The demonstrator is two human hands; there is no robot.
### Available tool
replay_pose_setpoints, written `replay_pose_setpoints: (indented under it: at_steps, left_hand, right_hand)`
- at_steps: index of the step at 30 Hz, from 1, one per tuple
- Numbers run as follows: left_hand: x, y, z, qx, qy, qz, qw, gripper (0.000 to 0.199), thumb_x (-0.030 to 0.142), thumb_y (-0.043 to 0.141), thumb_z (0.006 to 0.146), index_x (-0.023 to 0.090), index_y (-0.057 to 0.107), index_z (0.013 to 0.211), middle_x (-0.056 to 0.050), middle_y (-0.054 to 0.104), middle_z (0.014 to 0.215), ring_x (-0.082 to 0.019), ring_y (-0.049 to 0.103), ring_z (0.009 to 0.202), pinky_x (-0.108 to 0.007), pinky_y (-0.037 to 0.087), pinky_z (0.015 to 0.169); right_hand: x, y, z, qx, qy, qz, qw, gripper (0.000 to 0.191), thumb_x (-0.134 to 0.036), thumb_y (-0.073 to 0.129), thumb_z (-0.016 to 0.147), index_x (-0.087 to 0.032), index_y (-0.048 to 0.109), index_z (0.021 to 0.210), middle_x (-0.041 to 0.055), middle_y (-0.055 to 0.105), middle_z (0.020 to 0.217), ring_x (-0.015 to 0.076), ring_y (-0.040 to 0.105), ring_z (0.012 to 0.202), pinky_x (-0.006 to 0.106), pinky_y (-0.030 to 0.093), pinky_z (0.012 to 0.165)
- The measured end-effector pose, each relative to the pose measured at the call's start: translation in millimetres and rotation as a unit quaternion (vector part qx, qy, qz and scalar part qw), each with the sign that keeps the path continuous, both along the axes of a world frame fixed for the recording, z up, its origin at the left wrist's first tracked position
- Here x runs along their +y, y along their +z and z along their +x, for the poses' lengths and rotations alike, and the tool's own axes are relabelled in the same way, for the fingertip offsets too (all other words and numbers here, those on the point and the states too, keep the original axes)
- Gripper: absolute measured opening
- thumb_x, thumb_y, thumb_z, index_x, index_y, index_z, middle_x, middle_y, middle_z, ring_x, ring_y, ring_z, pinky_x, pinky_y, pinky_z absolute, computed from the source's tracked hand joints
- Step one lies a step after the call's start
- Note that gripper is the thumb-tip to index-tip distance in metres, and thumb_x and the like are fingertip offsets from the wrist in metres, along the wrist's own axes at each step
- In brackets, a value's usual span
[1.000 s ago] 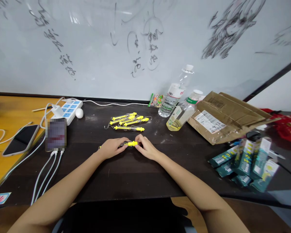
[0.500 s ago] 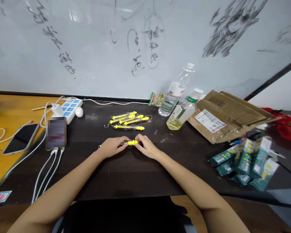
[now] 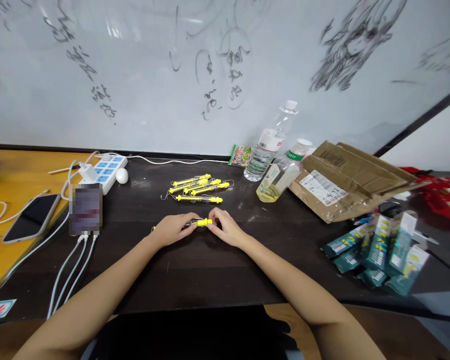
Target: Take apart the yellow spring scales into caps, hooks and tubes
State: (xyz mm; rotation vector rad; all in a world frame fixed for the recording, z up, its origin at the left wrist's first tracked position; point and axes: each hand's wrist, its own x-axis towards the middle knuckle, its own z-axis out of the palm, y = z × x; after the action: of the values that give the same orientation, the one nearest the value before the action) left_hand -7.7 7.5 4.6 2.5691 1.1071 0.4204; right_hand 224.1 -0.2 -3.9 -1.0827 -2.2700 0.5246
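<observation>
Head view finds us nearly unchanged from half a second ago, only the framing slightly shifted: our left hand (image 3: pixel 171 230) grips a yellow spring scale (image 3: pixel 202 222) along its body and our right hand (image 3: pixel 227 230) pinches its end, forearms angled inward over the dark counter (image 3: pixel 195 280), near similar scales (image 3: pixel 210 187).

An office or classroom is suggested by the whiteboard (image 3: pixel 142 95), marked with handwriting (image 3: pixel 81 62) and a sketch (image 3: pixel 354 47). Below it, a desk (image 3: pixel 195 282) is strewn with a power strip (image 3: pixel 112 166), cables (image 3: pixel 61 270) and bottles (image 3: pixel 265 155).
</observation>
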Motion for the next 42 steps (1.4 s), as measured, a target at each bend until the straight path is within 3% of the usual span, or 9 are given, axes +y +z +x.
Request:
replay_pose_setpoints:
  at_steps: [5,10,13,16,20,24,31,37,42]
  left_hand:
    - [-0.4,0.6,0.4,0.004,0.002,0.0,1.0,0.034,0.041,0.036,0.093,0.026,0.051,0.119,-0.001,0.067,0.107,-0.018,0.064,0.089,-0.027,0.046,0.077]
    - [-0.5,2.0,0.7,0.005,0.005,-0.002,1.0,0.033,0.039,0.036,0.093,0.025,0.052,0.119,-0.001,0.067,0.107,-0.017,0.064,0.088,-0.026,0.046,0.075]
    - [-0.7,2.2,0.8,0.007,0.003,0.0,1.0,0.033,0.04,0.036,0.093,0.026,0.052,0.119,-0.001,0.067,0.106,-0.017,0.064,0.088,-0.025,0.046,0.075]
    - [-1.0,1.9,0.9,0.006,0.001,0.001,1.0,0.033,0.04,0.036,0.093,0.026,0.051,0.119,-0.001,0.067,0.107,-0.017,0.064,0.088,-0.025,0.046,0.075]
    - [-1.0,1.5,1.0,0.005,0.003,0.001,1.0,0.033,0.041,0.036,0.093,0.026,0.051,0.119,0.0,0.067,0.107,-0.017,0.064,0.089,-0.026,0.046,0.076]
    - [-0.4,1.3,1.0,0.011,0.009,-0.001,1.0,0.033,0.041,0.036,0.094,0.026,0.051,0.119,0.0,0.067,0.107,-0.018,0.064,0.09,-0.026,0.045,0.076]
    - [-1.3,3.5,1.4,0.014,0.01,-0.002,1.0,0.033,0.04,0.037,0.094,0.026,0.05,0.12,0.0,0.066,0.109,-0.018,0.064,0.09,-0.027,0.045,0.077]
    - [-1.9,4.3,1.3,0.01,0.005,0.001,1.0,0.034,0.04,0.035,0.094,0.026,0.052,0.12,-0.001,0.067,0.108,-0.017,0.064,0.089,-0.026,0.045,0.077]
    - [-1.5,3.2,1.2,0.011,0.005,0.002,1.0,0.034,0.039,0.036,0.093,0.025,0.052,0.12,-0.001,0.066,0.109,-0.017,0.064,0.09,-0.025,0.045,0.078]
  right_hand:
    - [3.0,-1.4,-0.8,-0.048,0.0,0.018,0.999,0.032,-0.033,0.03,0.097,-0.021,0.042,0.071,0.0006,0.051,0.069,0.0173,0.047,0.072,0.031,0.033,0.072]
    - [1.0,-1.2,-0.5,-0.007,-0.003,0.007,1.0,0.007,-0.025,0.048,0.087,-0.022,0.043,0.082,-0.0037,0.047,0.066,0.0147,0.045,0.064,0.029,0.035,0.071]
    - [0.1,-0.7,0.4,-0.003,0.005,0.0,1.0,0.012,-0.022,0.054,0.08,-0.022,0.044,0.087,-0.0055,0.045,0.065,0.0139,0.044,0.062,0.029,0.036,0.071]
    - [1.6,-1.0,0.6,-0.013,0.001,-0.007,1.0,0.009,-0.03,0.048,0.088,-0.022,0.044,0.088,-0.0034,0.05,0.071,0.0148,0.047,0.066,0.03,0.036,0.073]
    - [4.4,-2.7,-0.3,-0.058,0.003,0.005,0.998,0.03,-0.033,0.029,0.098,-0.021,0.043,0.074,0.0008,0.053,0.073,0.0168,0.049,0.073,0.031,0.034,0.074]
    - [4.4,-3.0,-0.3,-0.031,-0.006,0.009,0.999,0.027,-0.032,0.031,0.097,-0.021,0.041,0.075,0.0003,0.052,0.074,0.0161,0.048,0.072,0.03,0.035,0.073]
    - [15.6,4.6,16.6,-0.077,-0.15,0.034,0.985,0.014,-0.024,0.054,0.079,-0.022,0.042,0.073,-0.0003,0.051,0.065,0.0182,0.049,0.066,0.03,0.035,0.065]
    - [19.2,7.5,25.9,-0.269,-0.254,0.026,0.929,0.016,-0.03,0.052,0.081,-0.017,0.056,0.075,0.0152,0.064,0.081,0.0276,0.057,0.084,0.036,0.035,0.072]
    - [16.0,12.0,23.4,-0.336,-0.313,0.017,0.888,0.032,-0.04,0.046,0.085,-0.012,0.06,0.091,0.0161,0.066,0.093,0.0287,0.058,0.09,0.035,0.037,0.073]
